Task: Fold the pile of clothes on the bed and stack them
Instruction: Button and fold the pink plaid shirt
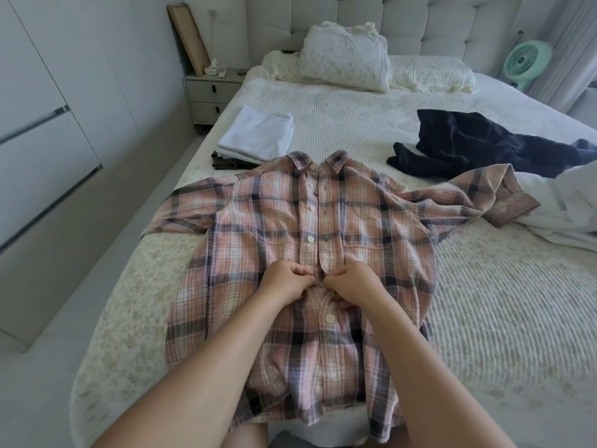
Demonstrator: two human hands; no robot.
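Done: folded white garment (258, 132) on an olive one, stacked near the left edge of the cream quilted bed (484, 302).
In hand: pink plaid button shirt (371, 227) lying flat, front up; left hand (286, 282) and right hand (350, 282) pinch its placket, apparently buttoning.
Left: crumpled navy garment (478, 140); white cloth (571, 205).

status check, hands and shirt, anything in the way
Left hand and right hand both pinching the plaid shirt at its button placket. Shirt flat, unfolded. Folded stack far left; dark clothes far right. Nothing blocking.
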